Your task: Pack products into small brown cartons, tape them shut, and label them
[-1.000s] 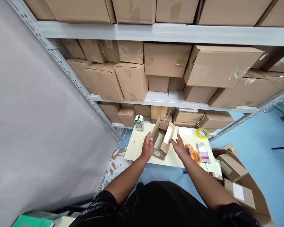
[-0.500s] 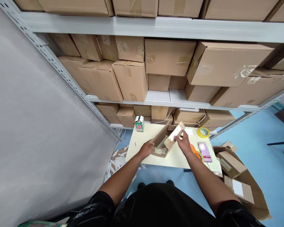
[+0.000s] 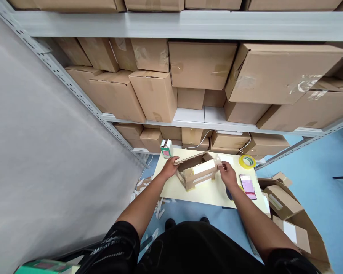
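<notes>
An open cardboard box with white labels and torn, taped edges sits over the cream table. The fingers of my left hand are closed on its upper left edge. My right hand pinches the taped right end of the same box. Part of the inside shows dark between the walls; its bottom cannot be made out. Beyond my left hand stands a small green and white carton. A dark blue object is partly hidden under my right forearm.
A yellow tape roll and a phone lie on the table's right side. A large carton with smaller boxes stands on the floor at right. Shelving full of cardboard boxes rises ahead. Paper strips litter the floor at left.
The labelled side of the box has swung down and across toward me. My left hand has shifted up and left along the edge; my right hand has moved slightly right and down.
</notes>
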The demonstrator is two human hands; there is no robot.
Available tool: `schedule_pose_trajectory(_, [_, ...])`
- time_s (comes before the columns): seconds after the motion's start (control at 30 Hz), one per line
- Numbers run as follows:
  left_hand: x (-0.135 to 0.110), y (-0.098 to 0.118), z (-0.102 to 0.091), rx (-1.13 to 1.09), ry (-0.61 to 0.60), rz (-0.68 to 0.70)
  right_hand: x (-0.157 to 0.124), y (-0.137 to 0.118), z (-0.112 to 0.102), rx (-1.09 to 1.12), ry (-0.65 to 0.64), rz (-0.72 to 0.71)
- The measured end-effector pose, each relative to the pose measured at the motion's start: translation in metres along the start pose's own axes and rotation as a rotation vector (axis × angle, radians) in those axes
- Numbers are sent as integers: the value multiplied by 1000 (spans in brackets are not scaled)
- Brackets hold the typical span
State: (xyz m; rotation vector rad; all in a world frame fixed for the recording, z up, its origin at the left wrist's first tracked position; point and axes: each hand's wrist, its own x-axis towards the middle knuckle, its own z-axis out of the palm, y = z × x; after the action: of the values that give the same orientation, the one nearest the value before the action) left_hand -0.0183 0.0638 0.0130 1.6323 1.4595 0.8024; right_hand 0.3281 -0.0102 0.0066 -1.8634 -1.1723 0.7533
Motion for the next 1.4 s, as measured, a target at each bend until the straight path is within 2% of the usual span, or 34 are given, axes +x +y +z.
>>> schedule_pose_trajectory(0.07, [0,2,8,29,119,23,-15,-3,8,-59,-36,-43])
schedule_pose_trajectory(0.13, [-2,3,14,11,136,66,-29,-5,16,-93,-42,-76])
schedule_pose_trajectory(0.23, [-6,6,12,-88,14,81,-43,-4,21,-122,-5,-61])
schedule_pose_trajectory(0.3, [-9,8,5,-183,-85,56,-47,-2,21,-128,0,-33])
schedule_pose_trajectory(0.37, [-12,12,-3,-235,-135,65,-49,-1,20,-129,-4,-23])
schedule_pose_trajectory(0.53, [-12,21,-6,-46,-124,186,-63,1,24,-176,-11,27])
schedule_pose_trajectory(0.7, [-10,8,8,73,-114,257,-76,8,36,-153,-40,58])
schedule_pose_trajectory(0.8, [-8,-6,15,94,-111,236,-72,11,42,-76,-19,74])
schedule_pose_trajectory(0.93, [0,-16,20,119,-83,165,-50,10,47,-10,-48,135])
schedule_pose_trajectory(1.13, [10,-22,31,178,-73,218,-17,-1,57,-78,-35,173])
schedule_pose_trajectory(1.27, [8,-29,42,277,-37,253,-18,5,64,-221,-12,144])
schedule_pose_trajectory(1.4, [-2,-33,53,304,-42,279,-23,14,68,-217,2,149])
